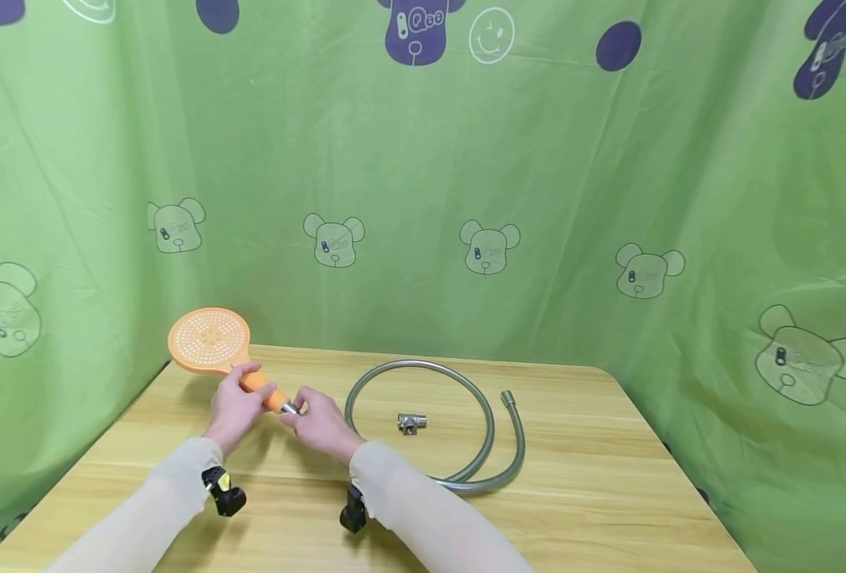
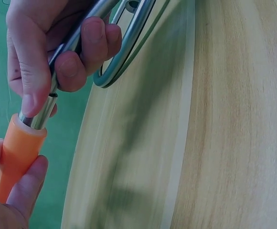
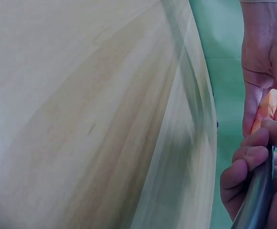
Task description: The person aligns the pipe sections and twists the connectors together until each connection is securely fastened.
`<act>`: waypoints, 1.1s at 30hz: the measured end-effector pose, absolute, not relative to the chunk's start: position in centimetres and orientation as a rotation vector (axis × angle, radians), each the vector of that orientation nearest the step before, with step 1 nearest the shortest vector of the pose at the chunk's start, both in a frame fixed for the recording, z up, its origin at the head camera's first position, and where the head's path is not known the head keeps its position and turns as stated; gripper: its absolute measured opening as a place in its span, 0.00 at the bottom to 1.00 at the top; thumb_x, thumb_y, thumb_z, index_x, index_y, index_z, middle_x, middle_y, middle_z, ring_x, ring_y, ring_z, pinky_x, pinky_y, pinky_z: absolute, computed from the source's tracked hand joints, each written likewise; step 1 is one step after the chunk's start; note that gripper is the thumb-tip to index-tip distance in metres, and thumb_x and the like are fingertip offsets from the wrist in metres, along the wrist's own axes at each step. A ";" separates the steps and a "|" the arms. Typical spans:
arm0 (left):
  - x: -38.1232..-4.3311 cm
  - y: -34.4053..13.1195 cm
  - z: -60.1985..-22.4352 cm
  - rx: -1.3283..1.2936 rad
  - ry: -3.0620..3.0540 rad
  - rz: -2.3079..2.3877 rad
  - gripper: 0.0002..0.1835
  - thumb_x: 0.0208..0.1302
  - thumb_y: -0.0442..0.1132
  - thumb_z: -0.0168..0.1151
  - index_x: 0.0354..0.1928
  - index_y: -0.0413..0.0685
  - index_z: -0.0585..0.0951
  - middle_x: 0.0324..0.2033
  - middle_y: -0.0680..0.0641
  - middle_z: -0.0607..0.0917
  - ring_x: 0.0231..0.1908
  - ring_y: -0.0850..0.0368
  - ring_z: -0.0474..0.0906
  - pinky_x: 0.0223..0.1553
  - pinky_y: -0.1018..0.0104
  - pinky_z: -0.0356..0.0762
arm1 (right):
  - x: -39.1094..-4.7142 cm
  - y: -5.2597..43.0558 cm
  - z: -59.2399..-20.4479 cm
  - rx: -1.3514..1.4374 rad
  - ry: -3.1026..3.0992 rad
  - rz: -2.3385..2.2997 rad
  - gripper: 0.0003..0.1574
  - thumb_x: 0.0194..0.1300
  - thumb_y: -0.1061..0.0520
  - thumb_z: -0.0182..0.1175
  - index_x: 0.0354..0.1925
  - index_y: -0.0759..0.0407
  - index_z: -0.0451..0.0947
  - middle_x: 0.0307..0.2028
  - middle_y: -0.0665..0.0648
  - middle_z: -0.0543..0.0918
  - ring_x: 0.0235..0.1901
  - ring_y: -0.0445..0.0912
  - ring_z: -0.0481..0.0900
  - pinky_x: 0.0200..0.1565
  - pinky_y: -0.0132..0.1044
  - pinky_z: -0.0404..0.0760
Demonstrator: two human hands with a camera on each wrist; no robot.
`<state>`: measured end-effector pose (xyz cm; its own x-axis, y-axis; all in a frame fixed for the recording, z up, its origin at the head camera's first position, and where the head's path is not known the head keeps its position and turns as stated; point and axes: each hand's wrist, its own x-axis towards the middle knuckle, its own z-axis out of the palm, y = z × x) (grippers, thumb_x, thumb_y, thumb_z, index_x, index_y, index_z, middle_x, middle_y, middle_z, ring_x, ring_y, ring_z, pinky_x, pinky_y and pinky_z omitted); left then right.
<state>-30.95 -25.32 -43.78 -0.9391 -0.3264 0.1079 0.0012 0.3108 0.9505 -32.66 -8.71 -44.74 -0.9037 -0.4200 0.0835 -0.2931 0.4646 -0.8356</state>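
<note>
An orange shower head (image 1: 210, 341) with a pale, perforated face is held above the left part of the table. My left hand (image 1: 235, 404) grips its orange handle (image 2: 18, 150). At the handle's lower end, my right hand (image 1: 321, 422) grips the grey shower hose (image 3: 258, 195) just behind its metal end fitting (image 2: 44, 113). That fitting sits right at the handle's end opening, with the right thumb on it. From the right hand the hose (image 1: 490, 422) loops across the table, its other end fitting (image 1: 507, 397) lying at the right.
A small metal valve (image 1: 411, 422) with side outlets lies on the wooden table (image 1: 594, 477) inside the hose's loop. Behind the table's back edge hangs a green curtain (image 1: 408, 310) printed with bear heads, and it also runs along both sides.
</note>
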 end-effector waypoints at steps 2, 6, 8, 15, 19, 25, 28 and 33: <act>-31.0 -25.3 -43.8 0.290 -2.286 -1.684 0.31 0.68 0.35 0.64 0.71 0.39 0.67 0.61 0.28 0.72 0.47 0.45 0.81 0.38 0.72 0.86 | -32.7 -8.7 -44.8 -0.612 2.548 -1.454 0.13 0.66 0.51 0.67 0.31 0.50 0.72 0.20 0.48 0.77 0.14 0.39 0.67 0.15 0.30 0.64; -31.0 -25.3 -43.9 0.282 -2.273 -1.712 0.31 0.68 0.34 0.63 0.71 0.39 0.66 0.61 0.27 0.72 0.47 0.45 0.82 0.39 0.70 0.86 | -32.6 -8.7 -44.7 -0.585 2.510 -1.493 0.13 0.65 0.53 0.68 0.30 0.52 0.72 0.20 0.49 0.79 0.15 0.40 0.69 0.15 0.30 0.65; -31.0 -25.3 -43.9 0.284 -2.271 -1.717 0.31 0.68 0.34 0.63 0.71 0.39 0.66 0.61 0.27 0.72 0.46 0.46 0.81 0.40 0.70 0.87 | -32.6 -8.8 -44.7 -0.566 2.498 -1.502 0.13 0.65 0.53 0.68 0.30 0.52 0.72 0.21 0.51 0.80 0.15 0.40 0.68 0.15 0.30 0.65; -31.1 -25.4 -43.9 0.286 -2.271 -1.740 0.32 0.68 0.34 0.63 0.72 0.40 0.65 0.62 0.28 0.71 0.47 0.46 0.81 0.40 0.70 0.86 | -32.5 -8.8 -44.6 -0.498 2.420 -1.542 0.12 0.66 0.55 0.67 0.31 0.52 0.72 0.25 0.62 0.84 0.12 0.41 0.63 0.12 0.31 0.60; -31.1 -25.4 -44.0 0.291 -2.279 -1.752 0.32 0.69 0.34 0.62 0.72 0.41 0.65 0.63 0.29 0.70 0.49 0.45 0.80 0.40 0.71 0.86 | -32.5 -8.8 -44.5 -0.460 2.363 -1.572 0.12 0.66 0.56 0.66 0.31 0.52 0.72 0.24 0.63 0.83 0.12 0.42 0.62 0.12 0.32 0.59; -31.1 -25.5 -44.2 0.301 -2.290 -1.751 0.31 0.70 0.34 0.61 0.73 0.41 0.65 0.63 0.29 0.70 0.49 0.46 0.79 0.40 0.72 0.86 | -32.4 -8.8 -44.5 -0.441 2.314 -1.602 0.11 0.66 0.57 0.66 0.31 0.53 0.73 0.22 0.61 0.81 0.12 0.43 0.63 0.13 0.32 0.61; -31.0 -25.4 -44.2 0.305 -2.289 -1.742 0.31 0.69 0.33 0.61 0.72 0.41 0.65 0.62 0.29 0.70 0.48 0.47 0.79 0.39 0.72 0.86 | -32.4 -8.8 -44.5 -0.444 2.282 -1.626 0.11 0.66 0.58 0.66 0.31 0.54 0.72 0.21 0.59 0.80 0.13 0.43 0.64 0.13 0.31 0.62; -30.8 -25.3 -44.0 0.302 -2.285 -1.736 0.31 0.69 0.33 0.62 0.72 0.40 0.65 0.61 0.28 0.71 0.44 0.51 0.81 0.39 0.72 0.85 | -32.3 -8.7 -44.4 -0.457 2.265 -1.625 0.11 0.67 0.58 0.66 0.32 0.55 0.72 0.20 0.58 0.80 0.13 0.43 0.65 0.14 0.30 0.64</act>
